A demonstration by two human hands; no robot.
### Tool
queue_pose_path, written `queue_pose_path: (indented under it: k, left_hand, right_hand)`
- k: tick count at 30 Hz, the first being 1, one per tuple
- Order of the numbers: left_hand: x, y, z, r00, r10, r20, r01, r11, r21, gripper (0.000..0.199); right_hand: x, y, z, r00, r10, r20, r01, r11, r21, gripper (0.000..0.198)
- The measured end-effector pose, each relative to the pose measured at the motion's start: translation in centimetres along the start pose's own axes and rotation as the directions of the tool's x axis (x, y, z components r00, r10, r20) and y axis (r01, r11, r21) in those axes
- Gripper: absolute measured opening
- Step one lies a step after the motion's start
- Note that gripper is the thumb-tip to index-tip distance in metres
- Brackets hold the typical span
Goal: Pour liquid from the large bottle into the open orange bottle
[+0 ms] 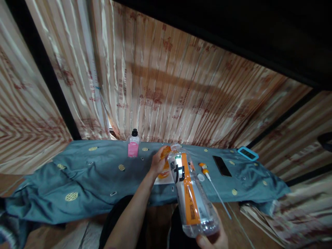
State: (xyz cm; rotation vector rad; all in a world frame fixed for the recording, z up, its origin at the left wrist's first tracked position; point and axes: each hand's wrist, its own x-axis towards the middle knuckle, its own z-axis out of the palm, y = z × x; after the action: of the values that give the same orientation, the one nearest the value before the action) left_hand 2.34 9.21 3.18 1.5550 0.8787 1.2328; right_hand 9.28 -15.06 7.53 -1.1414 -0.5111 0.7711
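My right hand (216, 237) grips the base of a large clear plastic bottle (190, 193) with an orange-and-white label. The bottle tilts, its uncapped-looking neck pointing up and away from me. Beside the neck, my left hand (157, 162) is closed around a small orange piece (166, 152); its exact kind does not show. Under that hand lies a white sheet (162, 181) with an orange shape (164, 174) on it. To the right of the bottle are a small round white disc (201, 177) and an orange-and-white item (204, 168) beside a long white stick (219, 195).
A pump-less clear bottle with a pink label and black cap (133, 147) stands at the back left. On the right lie a dark phone (222, 166) and a blue-framed device (248, 153). A blue-green patterned cloth (98, 173) covers the surface; pleated curtains (166, 86) hang behind.
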Motion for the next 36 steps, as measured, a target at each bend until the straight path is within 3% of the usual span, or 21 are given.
queue_pose_path:
  k: [5, 20, 25, 29, 36]
  left_hand:
    - [0.1, -0.9, 0.0, 0.999, 0.044, -0.004, -0.044, 0.999, -0.025, 0.041]
    - [0.5, -0.9, 0.0, 0.999, 0.032, -0.020, -0.032, 0.999, 0.021, 0.039]
    - [0.4, -0.6, -0.2, 1.000, 0.018, -0.004, -0.018, 1.000, -0.006, 0.041]
    - [0.5, -0.5, -0.5, 1.000, 0.007, -0.010, -0.007, 1.000, -0.025, 0.044]
    - [0.8, 0.1, -0.5, 0.999, -0.036, -0.032, 0.038, 0.998, 0.044, 0.044]
  right_hand:
    - [0.3, -0.1, -0.9, 1.000, 0.000, 0.026, 0.000, 1.000, -0.029, 0.080]
    - [0.3, 0.6, 0.6, 0.998, -0.030, 0.050, 0.016, 0.964, 0.265, 0.064]
    - [0.4, 0.4, 0.6, 0.999, -0.027, 0.047, 0.014, 0.965, 0.261, 0.065]
    - [0.7, 0.7, 0.3, 0.994, 0.002, 0.113, -0.035, 0.954, 0.297, 0.071]
    - [1.3, 2.0, -0.6, 0.992, 0.029, 0.120, -0.064, 0.954, 0.292, 0.075]
